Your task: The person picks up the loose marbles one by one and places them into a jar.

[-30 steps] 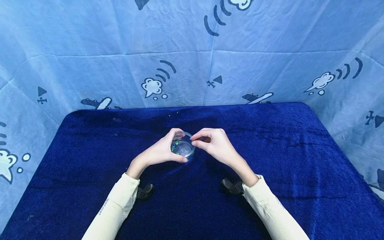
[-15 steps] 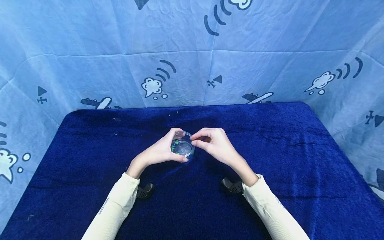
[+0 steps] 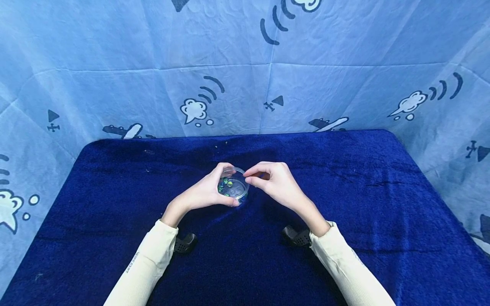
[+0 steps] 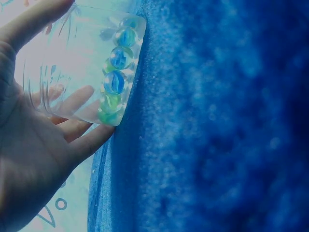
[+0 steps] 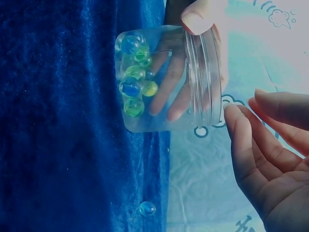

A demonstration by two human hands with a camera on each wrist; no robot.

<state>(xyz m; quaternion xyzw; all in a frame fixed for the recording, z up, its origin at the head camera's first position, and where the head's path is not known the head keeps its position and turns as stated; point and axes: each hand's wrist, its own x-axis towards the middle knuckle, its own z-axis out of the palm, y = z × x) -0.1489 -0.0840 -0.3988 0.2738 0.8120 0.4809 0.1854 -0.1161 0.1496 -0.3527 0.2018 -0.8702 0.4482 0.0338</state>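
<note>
My left hand [image 3: 206, 189] grips a clear plastic jar [image 3: 239, 189] around its side, thumb near me and fingers on the far side. The mouth of the jar faces up. Glass marbles [image 5: 133, 73] with blue, green and yellow swirls lie on its bottom, several of them. My right hand [image 3: 277, 182] is at the right side of the rim, fingertips close to the edge. In the right wrist view its thumb stands apart from the bent fingers [image 5: 240, 130], and nothing shows between them.
Dark blue plush cloth [image 3: 237, 263] covers the table. One loose marble [image 5: 147, 208] lies on it, seen in the right wrist view. A light blue printed curtain [image 3: 237, 106] hangs behind the table and at both sides.
A yellowish marble now shows in the jar beside the green ones. The right fingertips have shifted very slightly at the rim. The left hand and jar stay almost still.
</note>
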